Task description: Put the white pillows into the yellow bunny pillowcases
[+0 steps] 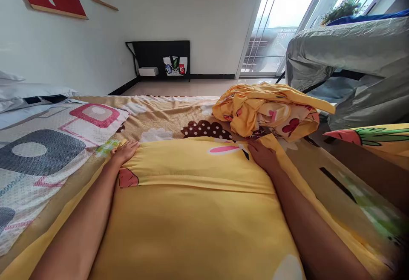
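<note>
A yellow pillow in a cartoon-print case [194, 186] lies in front of me on the bed. My left hand [124, 151] lies flat on its far left corner, fingers stretched out. Over on the far right corner my right hand [263, 154] presses down, fingers extended, beside a pink rabbit-ear print [223, 148]. Both forearms run along the pillow's sides. Neither hand holds anything.
A crumpled yellow printed cloth [271, 114] sits just beyond my right hand. A patterned grey, pink and white quilt [41, 156] lies at left over the tan bedsheet [166, 118]. A grey covered piece of furniture [351, 58] stands at right. A black rack [159, 58] is against the far wall.
</note>
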The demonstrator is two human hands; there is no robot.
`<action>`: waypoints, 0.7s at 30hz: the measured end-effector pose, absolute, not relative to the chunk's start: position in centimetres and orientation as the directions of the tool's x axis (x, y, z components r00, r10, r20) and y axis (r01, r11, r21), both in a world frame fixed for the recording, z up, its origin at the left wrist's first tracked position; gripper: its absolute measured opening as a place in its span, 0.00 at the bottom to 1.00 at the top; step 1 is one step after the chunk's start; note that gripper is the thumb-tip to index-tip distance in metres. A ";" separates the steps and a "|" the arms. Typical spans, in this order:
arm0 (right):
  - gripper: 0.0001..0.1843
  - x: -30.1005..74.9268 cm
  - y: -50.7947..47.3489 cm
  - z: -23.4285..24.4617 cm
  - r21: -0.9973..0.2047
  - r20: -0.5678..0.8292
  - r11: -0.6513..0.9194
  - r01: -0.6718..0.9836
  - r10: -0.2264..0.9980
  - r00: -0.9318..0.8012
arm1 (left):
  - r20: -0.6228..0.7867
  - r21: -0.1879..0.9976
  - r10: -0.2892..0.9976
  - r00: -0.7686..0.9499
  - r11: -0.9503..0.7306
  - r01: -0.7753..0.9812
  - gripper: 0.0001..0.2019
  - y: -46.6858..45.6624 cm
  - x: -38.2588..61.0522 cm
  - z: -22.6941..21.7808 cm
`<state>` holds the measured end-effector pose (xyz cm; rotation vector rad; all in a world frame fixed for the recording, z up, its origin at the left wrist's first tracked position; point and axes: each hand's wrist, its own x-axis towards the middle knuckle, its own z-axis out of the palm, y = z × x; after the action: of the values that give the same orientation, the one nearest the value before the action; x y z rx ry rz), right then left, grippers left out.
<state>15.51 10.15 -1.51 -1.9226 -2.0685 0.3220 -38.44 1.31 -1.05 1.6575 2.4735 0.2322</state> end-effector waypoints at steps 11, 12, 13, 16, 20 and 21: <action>0.30 17.1 10.7 -1.2 -0.452 0.225 -0.315 0.834 0.865 0.449 | 0.169 0.470 0.506 -0.846 0.713 0.521 0.35 -0.8 -38.6 0.0; 0.33 17.0 10.6 -1.1 -0.459 0.239 -0.349 0.817 0.838 0.491 | 0.174 0.497 0.469 -0.866 0.718 0.488 0.34 -0.9 -38.8 0.3; 0.36 16.9 10.5 -1.0 -0.464 0.242 -0.379 0.801 0.815 0.526 | 0.164 0.520 0.455 -0.875 0.714 0.468 0.34 -0.9 -38.9 0.5; 0.39 16.6 10.2 -0.7 -0.475 0.194 -0.423 0.771 0.805 0.561 | 0.077 0.567 0.514 -0.855 0.682 0.461 0.24 -1.0 -38.7 1.1; 0.24 16.8 9.3 0.0 -0.492 0.095 -0.377 0.785 0.872 0.479 | 0.099 0.623 0.559 -0.823 0.610 0.489 0.12 -1.7 -37.4 2.4; 0.19 17.0 9.1 0.3 -0.494 0.091 -0.354 0.794 0.887 0.452 | 0.139 0.642 0.552 -0.822 0.582 0.500 0.11 -2.1 -37.1 3.1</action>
<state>16.97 9.05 0.31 -2.2350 -1.4072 0.2637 -37.08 -2.09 3.14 0.9080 2.7262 1.0701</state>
